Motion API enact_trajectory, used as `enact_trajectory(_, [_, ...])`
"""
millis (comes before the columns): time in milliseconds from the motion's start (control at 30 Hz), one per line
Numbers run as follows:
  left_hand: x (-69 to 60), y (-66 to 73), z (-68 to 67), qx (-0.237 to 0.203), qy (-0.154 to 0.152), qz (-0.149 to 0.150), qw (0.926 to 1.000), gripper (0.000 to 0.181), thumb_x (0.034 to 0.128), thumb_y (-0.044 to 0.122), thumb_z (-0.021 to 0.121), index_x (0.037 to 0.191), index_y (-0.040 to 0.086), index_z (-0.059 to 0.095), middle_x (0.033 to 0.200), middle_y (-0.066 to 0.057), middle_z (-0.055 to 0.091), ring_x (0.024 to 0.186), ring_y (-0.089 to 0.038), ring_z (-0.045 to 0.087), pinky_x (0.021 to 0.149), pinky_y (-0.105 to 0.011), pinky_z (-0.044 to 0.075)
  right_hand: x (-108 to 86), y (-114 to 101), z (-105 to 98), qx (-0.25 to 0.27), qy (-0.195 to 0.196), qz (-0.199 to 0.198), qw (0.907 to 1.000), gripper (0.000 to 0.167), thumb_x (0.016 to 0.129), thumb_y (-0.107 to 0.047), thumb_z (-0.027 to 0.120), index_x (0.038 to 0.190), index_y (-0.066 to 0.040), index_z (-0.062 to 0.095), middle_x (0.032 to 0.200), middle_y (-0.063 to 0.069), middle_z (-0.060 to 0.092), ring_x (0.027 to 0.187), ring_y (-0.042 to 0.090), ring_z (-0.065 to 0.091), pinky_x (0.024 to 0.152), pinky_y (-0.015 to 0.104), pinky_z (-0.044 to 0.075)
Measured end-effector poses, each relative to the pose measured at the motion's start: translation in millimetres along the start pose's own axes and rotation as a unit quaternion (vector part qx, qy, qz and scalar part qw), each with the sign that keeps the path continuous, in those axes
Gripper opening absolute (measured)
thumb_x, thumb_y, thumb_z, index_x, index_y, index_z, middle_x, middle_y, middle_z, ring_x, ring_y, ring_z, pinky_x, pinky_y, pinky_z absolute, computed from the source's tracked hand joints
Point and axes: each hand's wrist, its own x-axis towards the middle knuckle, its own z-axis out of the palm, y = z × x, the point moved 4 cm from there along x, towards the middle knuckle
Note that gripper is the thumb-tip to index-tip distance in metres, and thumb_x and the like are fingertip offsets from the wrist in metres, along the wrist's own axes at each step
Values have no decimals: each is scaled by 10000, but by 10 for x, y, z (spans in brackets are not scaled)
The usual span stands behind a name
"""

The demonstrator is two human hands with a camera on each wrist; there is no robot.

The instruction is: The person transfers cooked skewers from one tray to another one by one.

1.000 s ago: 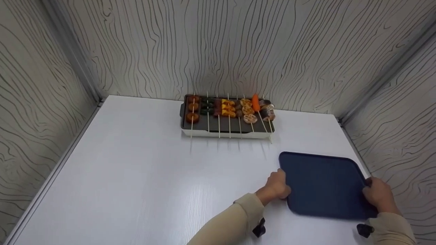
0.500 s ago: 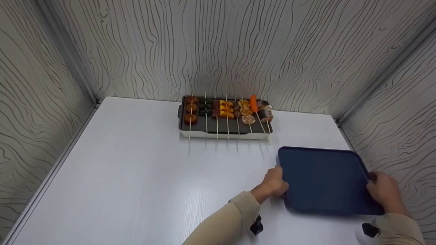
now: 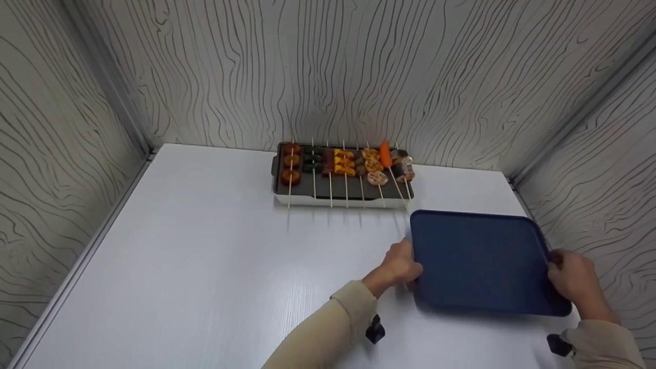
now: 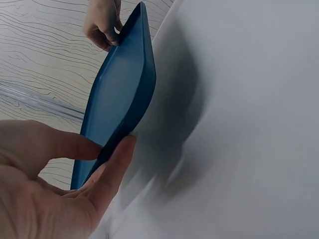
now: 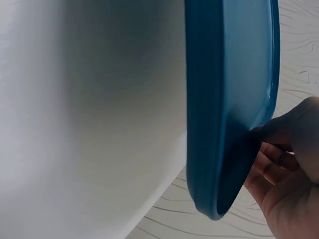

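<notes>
A blue rectangular tray (image 3: 482, 261) with rounded corners is held off the white table at its right side, its shadow falling below it. My left hand (image 3: 398, 264) pinches the tray's left rim, thumb on the inner side and fingers underneath, as the left wrist view shows. On the opposite rim, my right hand (image 3: 575, 277) grips with the thumb over the edge and the fingers curled behind. In the right wrist view the tray (image 5: 204, 99) appears tilted, with nothing visible on it.
At the back of the table (image 3: 205, 266) stands a flat grill (image 3: 333, 189) bearing several skewers of food, among them an orange sausage (image 3: 385, 154), lotus root slices (image 3: 377, 178) and yellow pieces (image 3: 344, 162). Patterned wall panels (image 3: 328, 72) enclose the back and sides.
Both hands have lifted the tray and carried it away from the body and slightly left, closer to the grill. The skewers on the grill have stayed in place.
</notes>
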Motion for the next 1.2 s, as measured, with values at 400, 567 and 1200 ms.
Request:
enact_trajectory(400, [-78,-274,-362,-171,-136,114,9997,395,831,-38,626,1224,-55,591,1111,-172,655,912,-191,553,845,-347,518,111,-371,146,93,-218,-328,9992,258,917,64,554,1077,263,586,930,383,642,868,516,629,769,636,497])
enact_trajectory(567, [-159,-391,-546,-367,-268,57,9989,440,853,-52,615,1288,-78,549,1034,-157,627,880,-222,573,805,-373,523,128,-569,224,164,-217,-540,9982,237,921,64,563,1060,250,608,927,370,655,853,488,646,765,625,508])
enact_trajectory(1200, [-471,-799,-1132,-774,-333,-131,9964,408,906,-61,605,1296,-115,498,822,-144,681,693,-404,723,639,-472,593,151,-1212,554,613,-737,-901,9913,252,941,60,575,1124,229,614,985,332,678,898,439,678,770,554,556])
